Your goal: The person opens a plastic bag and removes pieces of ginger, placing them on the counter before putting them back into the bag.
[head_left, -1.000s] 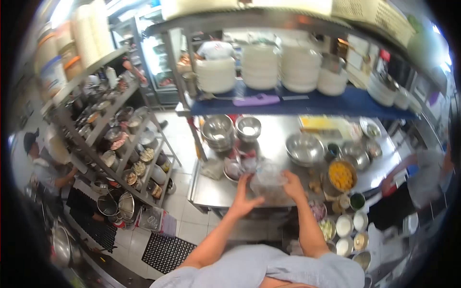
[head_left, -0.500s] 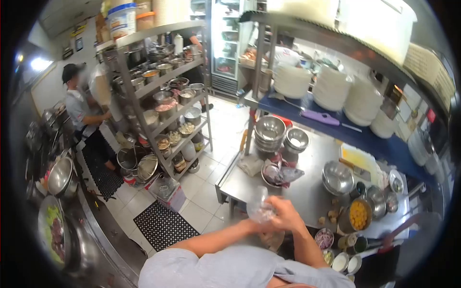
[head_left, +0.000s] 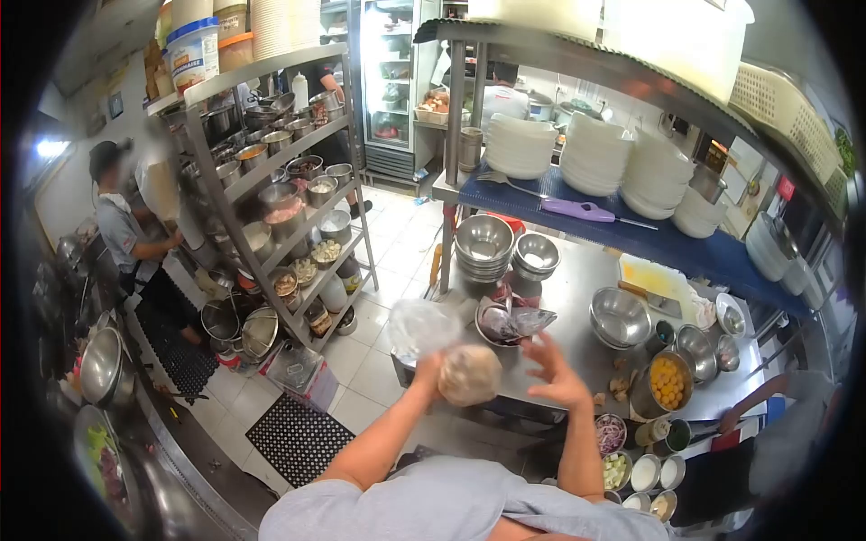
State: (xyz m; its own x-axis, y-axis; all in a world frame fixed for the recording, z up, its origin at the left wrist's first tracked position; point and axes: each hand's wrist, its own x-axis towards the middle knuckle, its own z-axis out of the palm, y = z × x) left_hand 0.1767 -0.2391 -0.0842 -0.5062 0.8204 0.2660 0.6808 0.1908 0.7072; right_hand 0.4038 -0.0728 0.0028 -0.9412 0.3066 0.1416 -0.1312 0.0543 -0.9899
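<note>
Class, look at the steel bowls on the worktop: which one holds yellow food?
The deep steel bowl at the table's right front corner; it is filled with yellow pieces. The stacked bowls at the back and the wide bowl show no yellow.

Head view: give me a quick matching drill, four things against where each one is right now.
Things:
1. clear plastic bag
2. purple-handled knife
3. stack of steel bowls
4. bowl of yellow pieces

Places:
A. on the blue shelf, in front of the white plates
B. on the steel table, right side, near the small cups
C. held up in the left hand, with the right hand open beside it
D. on the steel table, under the blue shelf's left end

Pairs: 1-C, 2-A, 3-D, 4-B
</note>
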